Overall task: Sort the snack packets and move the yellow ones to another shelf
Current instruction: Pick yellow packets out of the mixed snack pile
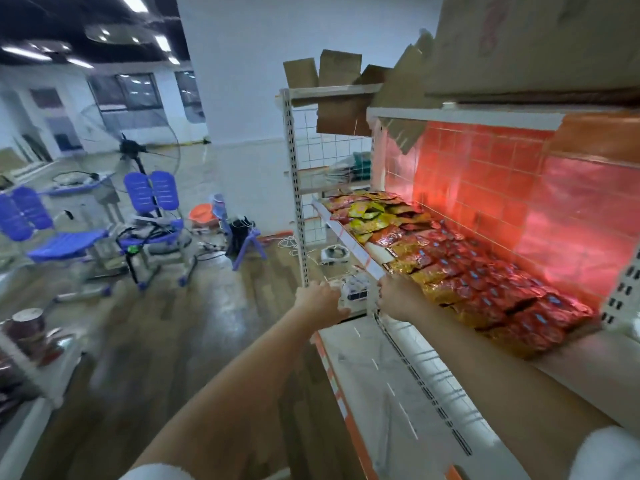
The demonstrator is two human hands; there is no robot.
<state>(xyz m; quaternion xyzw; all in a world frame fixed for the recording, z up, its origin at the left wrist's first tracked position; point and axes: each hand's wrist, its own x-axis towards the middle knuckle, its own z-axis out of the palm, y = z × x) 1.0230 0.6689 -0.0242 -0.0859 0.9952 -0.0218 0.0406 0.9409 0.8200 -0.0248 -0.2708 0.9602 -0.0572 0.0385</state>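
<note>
Two bare hands reach out level together. The left hand (320, 299) and right hand (398, 299) both grip one small white packet (356, 291) between them. Beyond the right hand, one shelf (349, 237) holds crinkly foil snack packets (450, 268), too many to count, red and yellow.

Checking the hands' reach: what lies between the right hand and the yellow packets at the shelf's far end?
In the head view, red and gold packets fill the shelf between the right hand and the yellow packets.
</note>
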